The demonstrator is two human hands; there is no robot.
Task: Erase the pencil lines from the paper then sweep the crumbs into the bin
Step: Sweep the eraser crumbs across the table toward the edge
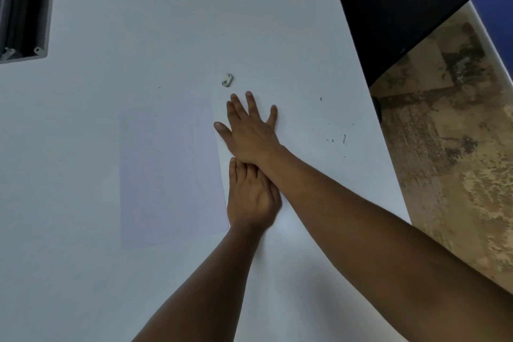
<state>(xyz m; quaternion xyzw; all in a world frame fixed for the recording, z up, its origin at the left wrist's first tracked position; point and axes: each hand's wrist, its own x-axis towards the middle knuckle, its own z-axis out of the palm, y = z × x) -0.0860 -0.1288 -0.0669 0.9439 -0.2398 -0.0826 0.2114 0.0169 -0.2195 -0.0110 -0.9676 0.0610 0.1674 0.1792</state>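
Observation:
A white sheet of paper (169, 169) lies flat on the white table (138, 22), and no pencil lines show on it. My right hand (249, 128) lies flat on the table just right of the paper's top right edge, fingers straight and spread. My left hand (252, 197) lies flat below it, beside the paper's right edge, its fingertips tucked under my right wrist. A small whitish eraser (228, 80) sits just beyond my right fingertips. Dark eraser crumbs (337, 136) lie scattered on the table to the right of my hands.
A grey cable tray opening (25, 8) is cut into the table at the top left. A large black object (402, 3) overhangs the top right. The table's right edge runs diagonally above a mottled brown floor (458, 147).

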